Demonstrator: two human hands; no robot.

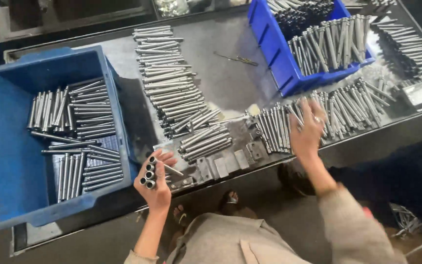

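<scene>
My left hand (156,182) is closed around a small bundle of metal tubes (149,171), their open ends facing up, held just off the front edge of the workbench. My right hand (307,128) reaches over a row of metal rods (274,128) laid side by side near the bench's front edge, fingers spread and touching the rods, blurred by motion. A large blue crate (10,161) at the left holds several stacked tubes (91,122).
A long column of tubes (169,80) runs down the bench's middle. A blue bin (279,54) at the back right holds rods standing on end. More rods (409,46) lie at the far right. Flat metal plates (223,166) sit along the front edge.
</scene>
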